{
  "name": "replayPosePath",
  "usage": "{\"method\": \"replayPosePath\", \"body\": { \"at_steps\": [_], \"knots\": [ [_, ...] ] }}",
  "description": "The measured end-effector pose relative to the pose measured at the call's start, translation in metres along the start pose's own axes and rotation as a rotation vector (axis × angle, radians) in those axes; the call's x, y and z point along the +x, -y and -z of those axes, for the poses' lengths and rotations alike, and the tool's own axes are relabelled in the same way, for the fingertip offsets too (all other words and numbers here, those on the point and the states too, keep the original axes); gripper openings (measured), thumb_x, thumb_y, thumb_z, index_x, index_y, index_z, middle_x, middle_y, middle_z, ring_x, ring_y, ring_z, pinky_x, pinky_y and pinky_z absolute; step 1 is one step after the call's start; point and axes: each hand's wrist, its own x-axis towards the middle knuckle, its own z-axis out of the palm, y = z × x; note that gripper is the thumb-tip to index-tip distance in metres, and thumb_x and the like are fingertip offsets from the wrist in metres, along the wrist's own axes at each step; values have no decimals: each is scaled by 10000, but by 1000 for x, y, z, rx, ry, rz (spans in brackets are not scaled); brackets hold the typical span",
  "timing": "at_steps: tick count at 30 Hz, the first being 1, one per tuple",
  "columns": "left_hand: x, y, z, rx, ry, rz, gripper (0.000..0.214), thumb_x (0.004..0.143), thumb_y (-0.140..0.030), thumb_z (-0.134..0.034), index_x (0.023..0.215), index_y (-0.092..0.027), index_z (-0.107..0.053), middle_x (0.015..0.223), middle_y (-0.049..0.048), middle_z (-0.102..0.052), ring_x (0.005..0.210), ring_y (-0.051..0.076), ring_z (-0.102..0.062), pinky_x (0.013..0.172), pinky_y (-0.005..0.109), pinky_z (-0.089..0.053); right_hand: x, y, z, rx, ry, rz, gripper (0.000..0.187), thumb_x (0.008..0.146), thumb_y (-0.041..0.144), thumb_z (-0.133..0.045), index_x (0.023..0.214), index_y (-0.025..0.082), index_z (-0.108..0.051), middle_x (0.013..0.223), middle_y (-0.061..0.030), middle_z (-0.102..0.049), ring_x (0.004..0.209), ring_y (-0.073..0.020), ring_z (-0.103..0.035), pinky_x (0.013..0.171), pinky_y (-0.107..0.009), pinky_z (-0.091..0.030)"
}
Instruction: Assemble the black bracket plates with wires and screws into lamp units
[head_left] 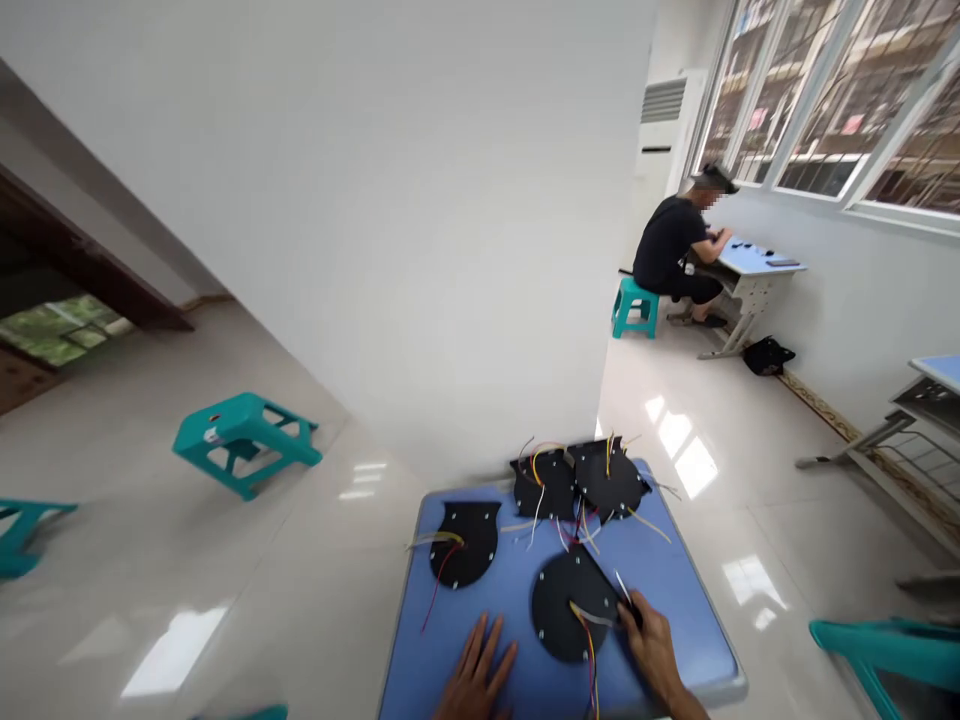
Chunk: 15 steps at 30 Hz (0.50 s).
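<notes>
My left hand [478, 672] lies flat on the blue desk top [517, 625], fingers spread, with nothing in it. My right hand [651, 645] is closed around a slim tool [622, 586] with a dark handle and a pointed silver shaft, possibly a screwdriver. It rests against the right edge of a black blower fan [559, 600], whose red, yellow, black and white wires trail towards me. A second blower fan [466, 560] lies ahead of my left hand. Two more, a left one [553, 492] and a right one [611, 485], sit together at the far edge among tangled wires.
A white wall [450, 250] stands just beyond the desk. Teal stools are at the left [244, 440] and at the lower right [892, 650]. At the back right a person [671, 240] in black sits at another desk [750, 257] under the windows.
</notes>
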Motion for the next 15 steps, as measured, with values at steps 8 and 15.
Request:
{"method": "replayPosePath", "body": {
  "at_steps": [8, 15],
  "knots": [
    [4, -3, 19, -343, 13, 121, 577, 1011, -381, -510, 1556, -218, -414, 1622, 131, -388, 1541, 363, -261, 1160, 589, -431, 41, -27, 18, -19, 322, -97, 374, 679, 401, -648, 1006, 237, -728, 875, -50, -777, 803, -255, -706, 798, -376, -546],
    [8, -3, 7, -492, -107, 249, 452, 1014, -291, -489, 1452, -195, -545, 1524, 121, -526, 1479, 307, -388, 1158, 550, -454, 47, -13, 75, 122, 263, -323, 461, 766, 495, -596, 1108, 185, -593, 882, -71, -727, 524, -153, -559, 546, -342, -508]
  ]
}}
